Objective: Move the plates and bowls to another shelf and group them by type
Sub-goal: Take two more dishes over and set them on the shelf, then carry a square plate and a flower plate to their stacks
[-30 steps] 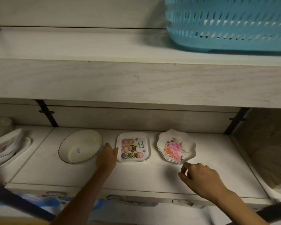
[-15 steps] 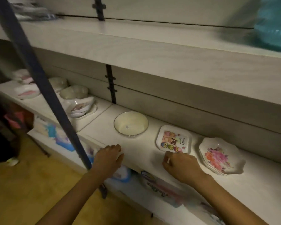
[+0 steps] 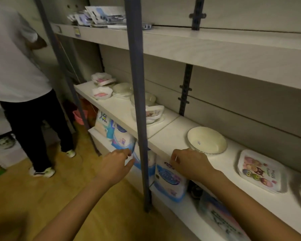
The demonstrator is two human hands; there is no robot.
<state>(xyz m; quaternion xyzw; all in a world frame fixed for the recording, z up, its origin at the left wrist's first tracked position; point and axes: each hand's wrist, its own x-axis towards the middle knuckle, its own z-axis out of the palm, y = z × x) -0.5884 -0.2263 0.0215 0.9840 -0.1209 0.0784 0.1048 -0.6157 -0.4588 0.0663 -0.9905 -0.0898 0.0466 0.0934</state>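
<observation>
Both hands pulled back off shelf (image 3: 172,136), empty and loosely curled, white bowl (image 3: 207,140) just beyond right hand (image 3: 189,164)

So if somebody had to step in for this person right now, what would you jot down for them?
Left hand: empty, fingers loose, off the shelf's front edge.
Right hand: empty, at the shelf edge beside the round cream bowl.
Right section: that bowl, then the square white cartoon-print plate, spaced apart in a row.
Left section: mixed stacks of plates and bowls wait, apparently unsorted.
Left: carry those over, bowls with bowls, plates with plates.
</observation>
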